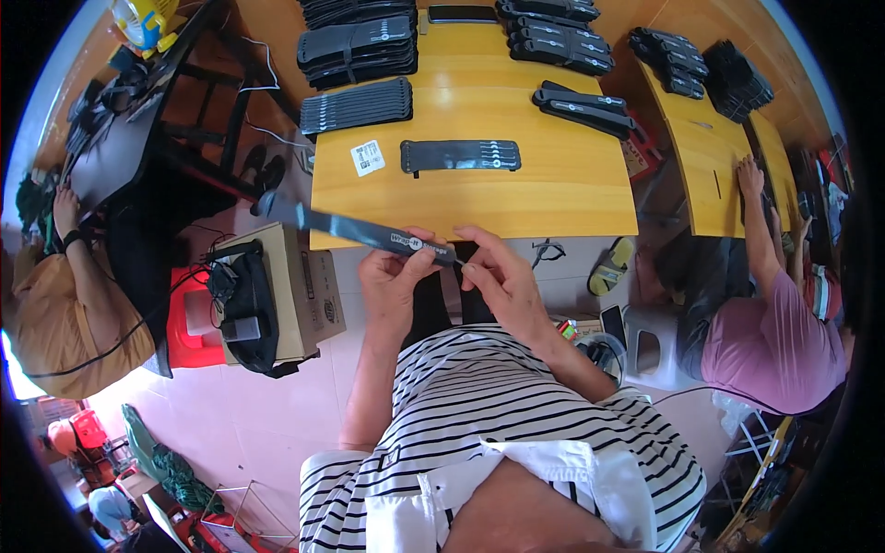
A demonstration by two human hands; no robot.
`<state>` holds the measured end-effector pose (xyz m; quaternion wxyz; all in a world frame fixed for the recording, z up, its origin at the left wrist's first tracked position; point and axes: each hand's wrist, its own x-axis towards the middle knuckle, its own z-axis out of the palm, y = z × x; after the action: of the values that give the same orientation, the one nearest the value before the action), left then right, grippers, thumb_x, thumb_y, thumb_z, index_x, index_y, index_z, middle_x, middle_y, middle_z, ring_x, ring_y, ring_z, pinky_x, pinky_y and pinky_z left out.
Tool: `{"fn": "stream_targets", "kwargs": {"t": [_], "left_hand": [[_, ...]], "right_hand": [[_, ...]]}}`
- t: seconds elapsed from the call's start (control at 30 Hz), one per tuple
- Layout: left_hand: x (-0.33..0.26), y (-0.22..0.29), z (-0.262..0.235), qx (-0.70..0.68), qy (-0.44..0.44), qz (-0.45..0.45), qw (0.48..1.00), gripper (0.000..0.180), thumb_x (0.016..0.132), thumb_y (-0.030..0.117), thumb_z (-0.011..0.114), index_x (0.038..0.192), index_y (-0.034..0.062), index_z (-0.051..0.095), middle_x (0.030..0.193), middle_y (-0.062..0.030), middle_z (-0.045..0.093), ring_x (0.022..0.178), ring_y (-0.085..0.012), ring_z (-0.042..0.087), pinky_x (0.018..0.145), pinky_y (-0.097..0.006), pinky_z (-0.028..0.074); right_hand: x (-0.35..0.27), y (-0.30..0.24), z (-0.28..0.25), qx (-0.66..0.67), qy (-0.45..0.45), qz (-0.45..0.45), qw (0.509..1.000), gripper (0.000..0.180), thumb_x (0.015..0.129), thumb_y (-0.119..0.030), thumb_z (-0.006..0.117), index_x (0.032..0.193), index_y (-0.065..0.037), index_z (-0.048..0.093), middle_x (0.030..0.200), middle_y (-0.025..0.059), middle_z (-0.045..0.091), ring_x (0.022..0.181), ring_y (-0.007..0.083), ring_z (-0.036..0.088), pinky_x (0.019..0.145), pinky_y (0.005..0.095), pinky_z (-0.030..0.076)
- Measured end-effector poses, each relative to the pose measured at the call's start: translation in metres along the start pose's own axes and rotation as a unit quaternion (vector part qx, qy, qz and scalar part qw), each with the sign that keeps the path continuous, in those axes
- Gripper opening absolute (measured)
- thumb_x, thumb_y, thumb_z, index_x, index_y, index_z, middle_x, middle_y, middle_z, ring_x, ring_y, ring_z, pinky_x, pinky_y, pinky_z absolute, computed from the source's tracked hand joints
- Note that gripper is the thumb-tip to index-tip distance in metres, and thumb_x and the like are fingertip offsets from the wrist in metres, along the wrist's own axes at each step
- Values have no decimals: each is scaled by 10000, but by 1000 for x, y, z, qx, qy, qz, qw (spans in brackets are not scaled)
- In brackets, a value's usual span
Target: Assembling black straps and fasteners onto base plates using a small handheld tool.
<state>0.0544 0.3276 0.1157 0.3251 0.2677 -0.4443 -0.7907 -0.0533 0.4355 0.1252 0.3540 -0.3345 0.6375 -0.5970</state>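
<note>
Two hands hold one long dark strap [355, 230] in the air, just in front of the yellow wooden surface [572, 184]. The left hand [395, 281] is closed around the strap near its printed end; the right hand [498, 276] pinches that end between thumb and fingertips. The step seems to be checking or finishing the strap tip. The next move probably needs a firm pinch and a steady strap. The strap looks flat, narrow, flexible and matte. Similar straps lie on the surface in flat stacks [358, 106], and one bundle [461, 155] lies near a small white label [368, 158].
</note>
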Motion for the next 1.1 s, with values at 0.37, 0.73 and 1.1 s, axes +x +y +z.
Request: {"fn": "stream_targets", "kwargs": {"t": [0.37,0.73,1.1], "left_hand": [[6,6,-30,-25,-95,-78,992,178,830,86,604,973,-16,579,876,-85,626,788,-136,629,671,-242,548],[0,13,-2,248,-40,-21,968,175,821,133,627,856,-38,632,683,-56,621,574,-88,573,549,-203,489],[-2,16,0,295,-55,-45,953,172,831,144,617,844,-26,638,633,-52,610,558,-83,558,523,-216,469]], "right_hand": [[0,-2,1,-225,-88,-202,949,481,738,83,529,1185,-93,559,636,74,529,514,180,495,495,283,427],[9,-1,0,-51,-80,-32,995,302,888,-25,470,1177,-43,556,649,-20,469,555,50,401,484,179,329],[20,9,-15,96,-169,31,980,303,872,11,481,1156,-43,572,757,-52,526,608,18,383,518,146,319]]}}
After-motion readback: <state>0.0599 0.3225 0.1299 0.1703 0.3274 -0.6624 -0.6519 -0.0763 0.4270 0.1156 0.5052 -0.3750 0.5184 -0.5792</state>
